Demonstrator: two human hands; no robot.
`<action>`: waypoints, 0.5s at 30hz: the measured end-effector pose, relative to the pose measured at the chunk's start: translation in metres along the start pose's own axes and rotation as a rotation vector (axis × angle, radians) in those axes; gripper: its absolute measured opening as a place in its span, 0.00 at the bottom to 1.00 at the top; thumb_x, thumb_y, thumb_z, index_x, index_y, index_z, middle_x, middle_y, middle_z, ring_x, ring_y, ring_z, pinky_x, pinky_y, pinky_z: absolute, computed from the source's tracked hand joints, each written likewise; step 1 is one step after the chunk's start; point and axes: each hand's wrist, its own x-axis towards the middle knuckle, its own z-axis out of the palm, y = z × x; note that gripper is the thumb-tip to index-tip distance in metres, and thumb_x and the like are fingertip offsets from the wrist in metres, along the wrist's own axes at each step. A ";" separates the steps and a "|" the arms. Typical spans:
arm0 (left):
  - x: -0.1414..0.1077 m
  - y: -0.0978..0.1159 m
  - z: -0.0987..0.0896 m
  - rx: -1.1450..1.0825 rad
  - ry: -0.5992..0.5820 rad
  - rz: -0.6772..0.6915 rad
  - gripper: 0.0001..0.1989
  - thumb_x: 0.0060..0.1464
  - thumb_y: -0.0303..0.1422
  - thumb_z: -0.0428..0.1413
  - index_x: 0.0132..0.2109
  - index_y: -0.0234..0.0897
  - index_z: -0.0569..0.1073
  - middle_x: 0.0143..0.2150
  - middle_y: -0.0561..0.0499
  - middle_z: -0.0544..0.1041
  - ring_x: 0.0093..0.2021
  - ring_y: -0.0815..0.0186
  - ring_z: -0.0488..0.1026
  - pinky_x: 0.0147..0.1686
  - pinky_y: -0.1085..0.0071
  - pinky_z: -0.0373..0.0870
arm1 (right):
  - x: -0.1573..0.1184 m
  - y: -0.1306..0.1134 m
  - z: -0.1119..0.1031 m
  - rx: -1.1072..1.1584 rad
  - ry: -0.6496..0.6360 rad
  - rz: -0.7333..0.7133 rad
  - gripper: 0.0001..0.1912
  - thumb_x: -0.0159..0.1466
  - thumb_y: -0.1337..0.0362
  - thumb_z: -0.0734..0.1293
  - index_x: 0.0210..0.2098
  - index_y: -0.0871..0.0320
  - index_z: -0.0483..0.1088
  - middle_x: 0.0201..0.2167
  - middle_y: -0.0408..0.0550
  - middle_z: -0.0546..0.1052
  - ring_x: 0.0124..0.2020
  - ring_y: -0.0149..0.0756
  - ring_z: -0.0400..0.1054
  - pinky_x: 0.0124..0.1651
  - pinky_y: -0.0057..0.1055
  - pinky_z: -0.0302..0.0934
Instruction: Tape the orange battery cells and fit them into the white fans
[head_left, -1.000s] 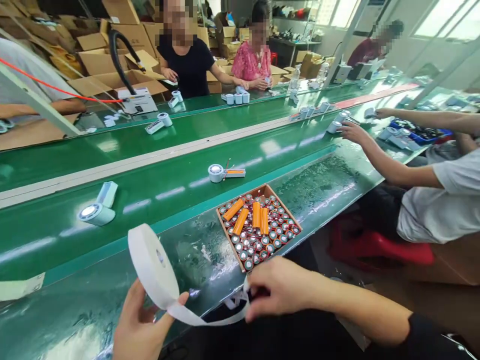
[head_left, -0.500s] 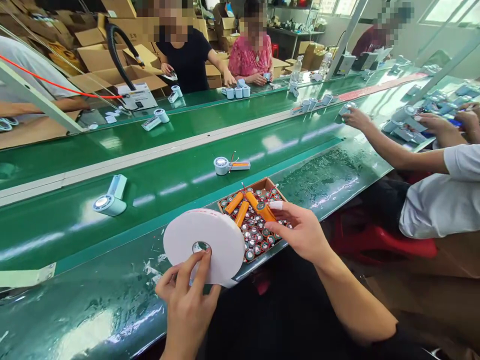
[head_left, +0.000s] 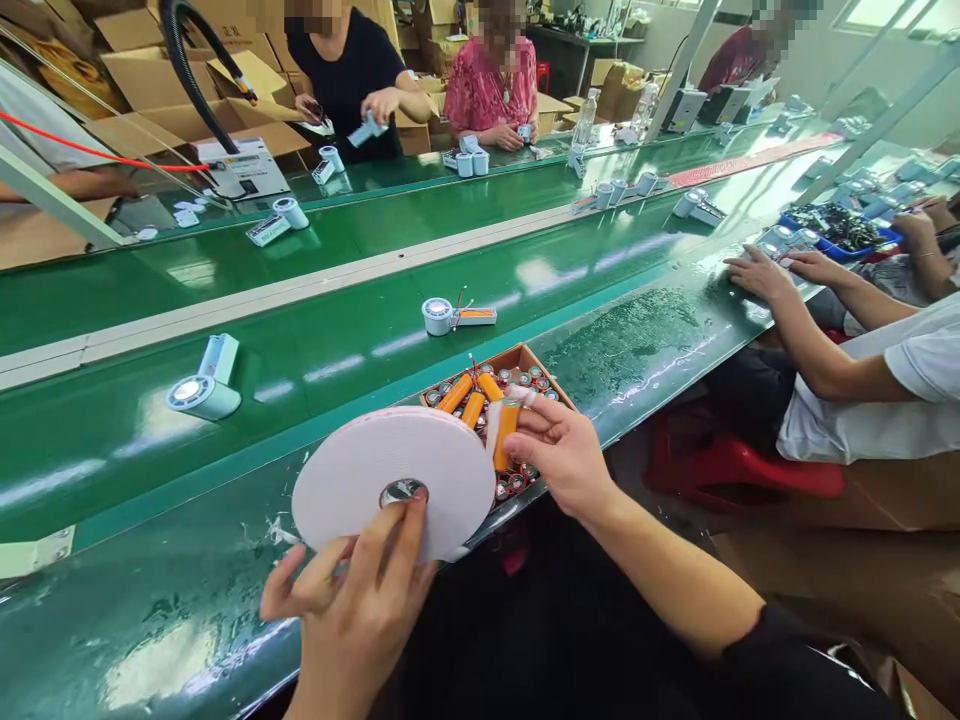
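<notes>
A large white roll of tape (head_left: 337,455) stands tilted at the bench edge. My left hand (head_left: 360,595) grips it, with fingertips at its centre hole. My right hand (head_left: 574,455), white wrapping on a fingertip, holds an orange cylindrical battery (head_left: 508,435) upright beside the roll's right edge. A white strip (head_left: 493,425) shows along the battery's left side; whether it still joins the roll I cannot tell. Behind and below lies a shallow cardboard box (head_left: 559,390) packed with batteries on end, several orange ones (head_left: 455,393) lying on top with red wires.
Beyond the bench edge runs a green conveyor belt (head_left: 337,360). On it sit a pale blue fan body (head_left: 204,385) and another with an orange battery in its handle (head_left: 439,316). A co-worker's hands (head_left: 765,275) are at the right, near a blue tray (head_left: 840,235); other people stand opposite.
My right hand has moved left with the battery, bringing it beside the tape roll, and a white strip now shows on it. The roll has tilted flatter. The co-worker's arm at right has drawn back.
</notes>
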 end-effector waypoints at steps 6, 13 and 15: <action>-0.024 0.033 0.024 0.143 0.091 0.097 0.39 0.53 0.52 0.64 0.67 0.40 0.68 0.45 0.38 0.78 0.45 0.46 0.73 0.50 0.47 0.70 | -0.001 0.010 0.019 0.052 0.267 -0.091 0.27 0.57 0.51 0.80 0.53 0.54 0.77 0.50 0.54 0.80 0.56 0.54 0.75 0.61 0.54 0.72; -0.054 -0.034 -0.021 0.023 -0.301 0.028 0.40 0.48 0.42 0.69 0.68 0.49 0.69 0.55 0.44 0.79 0.53 0.46 0.76 0.52 0.48 0.76 | 0.033 -0.103 -0.104 -0.321 0.539 -0.635 0.12 0.68 0.48 0.69 0.49 0.33 0.81 0.68 0.31 0.65 0.76 0.49 0.40 0.77 0.46 0.44; -0.028 -0.066 -0.033 -0.060 -0.366 -0.107 0.26 0.51 0.48 0.65 0.57 0.53 0.77 0.54 0.52 0.81 0.52 0.50 0.77 0.53 0.54 0.77 | 0.031 -0.102 -0.116 -0.315 0.504 -0.518 0.12 0.68 0.48 0.70 0.50 0.31 0.80 0.70 0.30 0.62 0.75 0.52 0.42 0.78 0.48 0.43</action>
